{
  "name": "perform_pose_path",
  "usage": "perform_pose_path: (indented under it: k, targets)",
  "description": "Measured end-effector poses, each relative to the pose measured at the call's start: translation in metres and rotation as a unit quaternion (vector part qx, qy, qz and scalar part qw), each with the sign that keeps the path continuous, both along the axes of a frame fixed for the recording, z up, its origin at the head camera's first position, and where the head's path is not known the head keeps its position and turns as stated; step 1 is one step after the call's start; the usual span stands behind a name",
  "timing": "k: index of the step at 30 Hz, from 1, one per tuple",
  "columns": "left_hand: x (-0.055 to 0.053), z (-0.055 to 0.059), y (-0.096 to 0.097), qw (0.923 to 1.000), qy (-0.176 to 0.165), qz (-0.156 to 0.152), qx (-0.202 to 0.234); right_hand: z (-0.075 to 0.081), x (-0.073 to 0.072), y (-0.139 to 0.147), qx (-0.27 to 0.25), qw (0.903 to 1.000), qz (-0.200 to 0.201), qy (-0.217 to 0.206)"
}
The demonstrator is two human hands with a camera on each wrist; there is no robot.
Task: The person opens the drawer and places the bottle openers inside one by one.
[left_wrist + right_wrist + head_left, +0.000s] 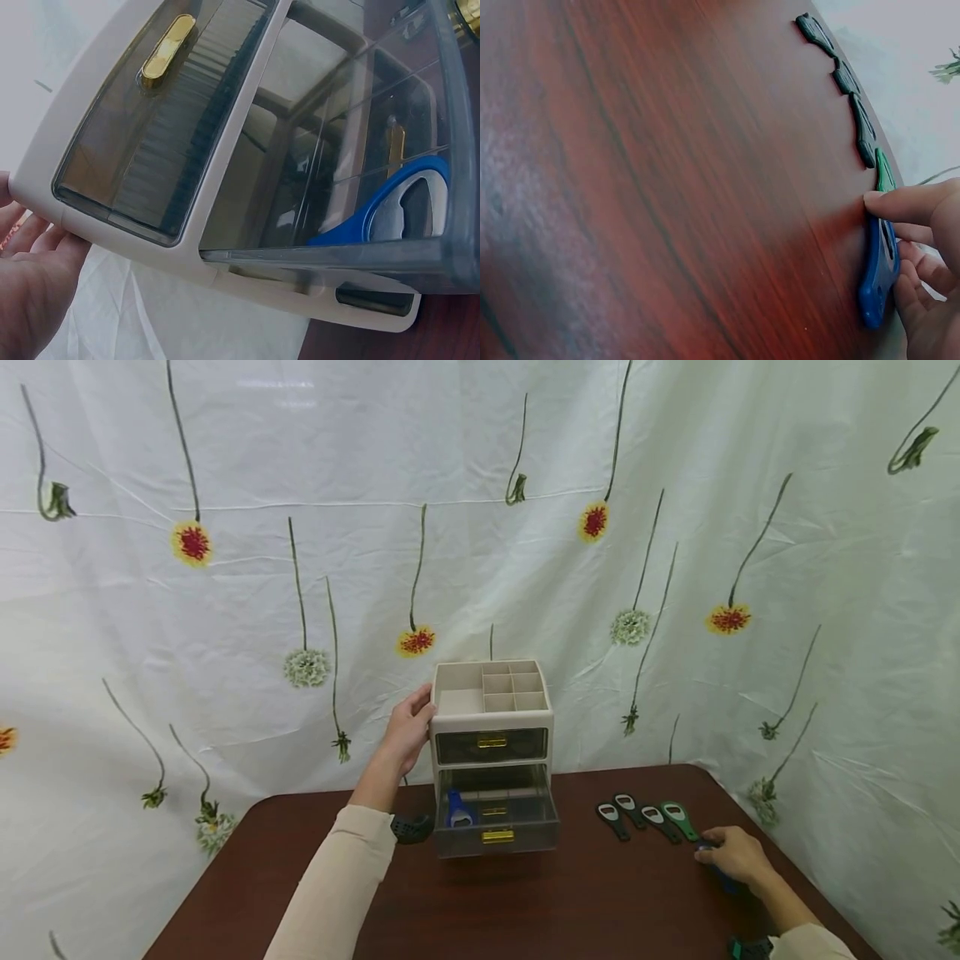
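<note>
A cream desktop drawer organizer (492, 721) stands on the table, its clear lower drawer (465, 842) pulled out. Inside that drawer lies a blue bottle opener (360, 221) with a metal head. My left hand (410, 727) grips the organizer's upper left side. At the table's right, my right hand (738, 853) pinches another blue bottle opener (877, 277) between thumb and fingers, low over the tabletop. Beside it lie a green bottle opener (677, 817) and several black ones, including one black bottle opener (613, 820) at the row's left end.
The organizer's upper drawer (525, 743) is closed and has a gold handle. On top are several open compartments (513, 687). The dark red-brown table (600, 902) reaches back to a white flower-printed curtain (480, 568), which also hangs along the right side.
</note>
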State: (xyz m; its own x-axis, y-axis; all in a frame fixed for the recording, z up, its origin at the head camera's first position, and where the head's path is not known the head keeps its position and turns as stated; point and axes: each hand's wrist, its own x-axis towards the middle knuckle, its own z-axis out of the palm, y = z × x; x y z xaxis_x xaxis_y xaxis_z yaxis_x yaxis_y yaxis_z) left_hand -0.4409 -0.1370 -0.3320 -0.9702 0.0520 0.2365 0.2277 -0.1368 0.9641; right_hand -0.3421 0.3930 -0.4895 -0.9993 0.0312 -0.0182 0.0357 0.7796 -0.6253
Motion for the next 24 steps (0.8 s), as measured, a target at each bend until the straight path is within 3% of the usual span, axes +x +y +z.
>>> perform_pose_path:
  k: [13,19,24]
  targets:
    - [-0.001,0.000,0.002,0.9999,0.003,-0.001,-0.009,-0.001,-0.001,-0.001,-0.052,0.9983,-0.019,0.018]
    - [-0.002,0.000,0.001,0.9999,0.006,0.003,-0.015,0.011,-0.004,-0.015,-0.045,0.9969,0.004,0.064]
    - [-0.001,-0.001,0.000,0.9998,0.000,0.008,-0.015,0.022,-0.007,-0.035,-0.053,0.9950,0.033,0.078]
